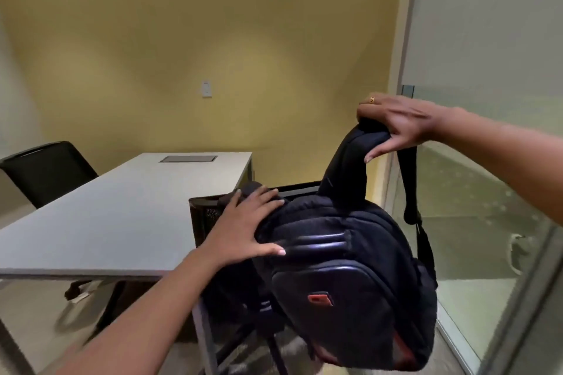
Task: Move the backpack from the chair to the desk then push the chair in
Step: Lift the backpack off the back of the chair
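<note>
A black backpack [350, 277] with an orange logo hangs in the air at lower right, tilted, above the chair. My right hand [396, 125] is closed around its raised shoulder strap. My left hand [246, 222] lies spread on the bag's top left side, fingers apart, pressing against it. The black mesh-backed chair [204, 219] stands behind and under the bag, mostly hidden; its legs show below. The white desk [128, 210] stretches to the left, its right edge beside the chair.
A second black chair [45, 173] stands at the desk's far left. A grey cable hatch [189, 158] is set in the desk top. A glass wall [487, 192] runs along the right. A yellow wall is behind.
</note>
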`<state>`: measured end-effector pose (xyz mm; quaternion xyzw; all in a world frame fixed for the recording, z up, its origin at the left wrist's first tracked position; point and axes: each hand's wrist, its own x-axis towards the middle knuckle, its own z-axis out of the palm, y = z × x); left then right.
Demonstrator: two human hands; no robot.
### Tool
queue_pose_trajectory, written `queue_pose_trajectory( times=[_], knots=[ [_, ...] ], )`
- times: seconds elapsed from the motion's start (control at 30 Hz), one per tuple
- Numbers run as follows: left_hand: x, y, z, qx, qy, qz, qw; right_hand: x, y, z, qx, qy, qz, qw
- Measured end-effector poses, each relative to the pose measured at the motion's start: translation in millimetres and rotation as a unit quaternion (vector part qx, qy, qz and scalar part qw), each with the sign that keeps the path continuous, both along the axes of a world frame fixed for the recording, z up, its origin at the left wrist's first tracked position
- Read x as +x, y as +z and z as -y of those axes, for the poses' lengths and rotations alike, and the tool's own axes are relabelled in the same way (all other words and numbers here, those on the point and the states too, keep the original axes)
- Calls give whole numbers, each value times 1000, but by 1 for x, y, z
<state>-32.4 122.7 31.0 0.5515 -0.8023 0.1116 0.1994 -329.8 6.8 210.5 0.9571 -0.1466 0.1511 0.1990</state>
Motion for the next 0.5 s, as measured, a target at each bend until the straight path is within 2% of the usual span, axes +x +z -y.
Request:
queue_pose_trajectory(
  times=[0.07,0.2,0.37,0.5],
  knots=[
    [-33,-9,7,-17,-57,1,998,-19,10,-8,-7,-28,9,1000],
    [-82,-11,25,-66,-111,-105,986,-60,24,-16,-8,-77,49,996],
    [-119,8,54,-40,-185,-231,954,-109,31,-15,-18,-128,114,985],
    [-152,28,79,-36,-222,-251,941,-149,32,-7,-14,-180,158,971]
  ],
)
